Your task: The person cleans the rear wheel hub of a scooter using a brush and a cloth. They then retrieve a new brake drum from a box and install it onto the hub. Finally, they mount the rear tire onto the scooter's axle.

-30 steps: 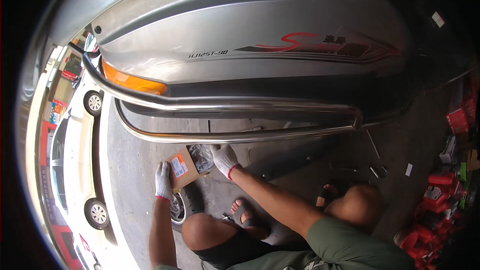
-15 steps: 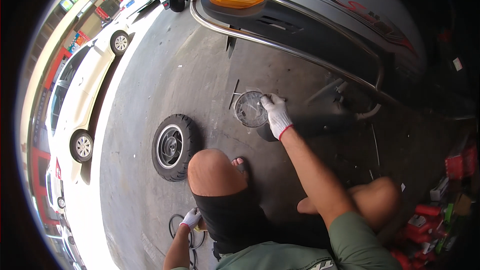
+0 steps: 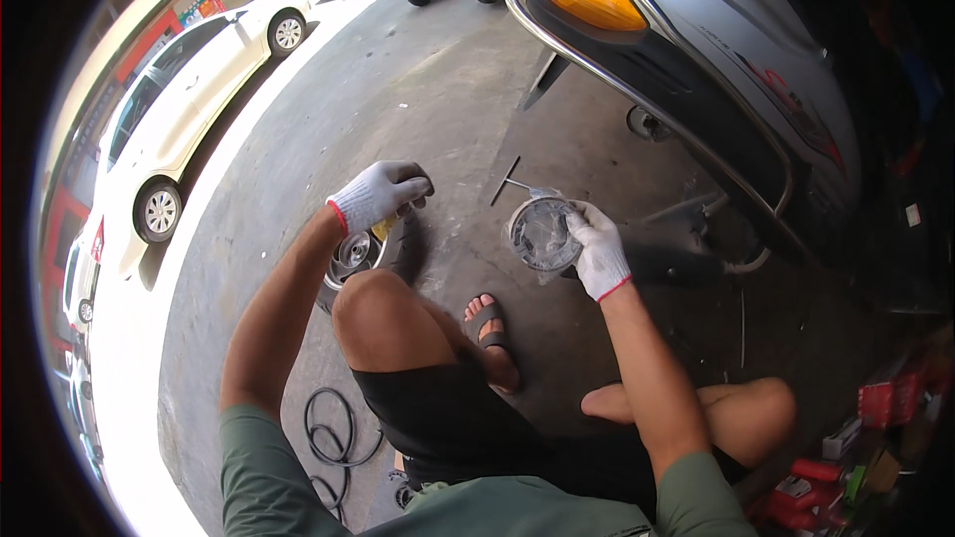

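My right hand (image 3: 600,251), in a white knit glove with a red cuff, pinches the edge of a ring-shaped part (image 3: 545,233) wrapped in clear plastic film. Raised at the left, my left hand (image 3: 383,197) wears the same kind of glove. Its fingers are curled round a small yellow thing (image 3: 381,230), mostly hidden, whose kind I cannot make out. Below that hand, a scooter wheel with its tyre (image 3: 403,257) lies on the ground, partly covered by my hand and knee. A T-handle wrench (image 3: 505,181) lies just beyond the wrapped part.
A grey scooter (image 3: 716,50) with a chrome guard bar fills the upper right. A black hose (image 3: 316,430) is coiled near my left leg. Red boxes and bottles (image 3: 814,477) crowd the lower right. A white car (image 3: 199,99) is parked at the left.
My left hand has risen from beside the hose to above the wheel, with the yellow thing. The right hand still holds the wrapped ring-shaped part. The head view has shifted.
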### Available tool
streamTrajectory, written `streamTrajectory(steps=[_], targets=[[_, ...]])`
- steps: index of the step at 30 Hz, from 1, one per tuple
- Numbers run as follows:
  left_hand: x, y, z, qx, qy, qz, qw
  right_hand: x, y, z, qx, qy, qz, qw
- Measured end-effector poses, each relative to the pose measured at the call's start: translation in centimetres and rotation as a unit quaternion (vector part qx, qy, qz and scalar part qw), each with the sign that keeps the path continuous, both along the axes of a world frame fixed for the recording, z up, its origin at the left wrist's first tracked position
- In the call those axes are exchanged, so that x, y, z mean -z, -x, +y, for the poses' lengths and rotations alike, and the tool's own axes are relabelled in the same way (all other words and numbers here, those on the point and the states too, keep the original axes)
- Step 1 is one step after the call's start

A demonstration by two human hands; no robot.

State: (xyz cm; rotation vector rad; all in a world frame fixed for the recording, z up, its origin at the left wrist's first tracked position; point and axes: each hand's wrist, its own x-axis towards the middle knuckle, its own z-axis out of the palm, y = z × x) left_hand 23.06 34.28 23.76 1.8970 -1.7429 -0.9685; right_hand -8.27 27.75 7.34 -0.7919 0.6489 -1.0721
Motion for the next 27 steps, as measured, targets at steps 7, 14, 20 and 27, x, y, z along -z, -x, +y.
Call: streamTrajectory(steps=[7, 14, 20, 27], targets=[[2.6, 8.8, -5.1, 0.254, -0.229, -0.021, 0.939, -1.0, 1.4, 1.3, 0.06, -0.056, -0.044, 0.996], [5.5, 9.9, -5.4, 0.132, -0.206, 0.117, 0.962, 0.2, 1.0, 1.3, 0.108, -0.154, -0.131, 0.973], [6.7, 10.0, -6.2, 0.086, -0.144, 0.073, 0.983, 1.8, -0.9, 1.5, 0.048, -0.129, -0.099, 0.985], [7.2, 10.5, -5.7, 0.118, -0.138, 0.105, 0.978, 2.6, -1.5, 1.4, 0.134, 0.034, 0.06, 0.989]])
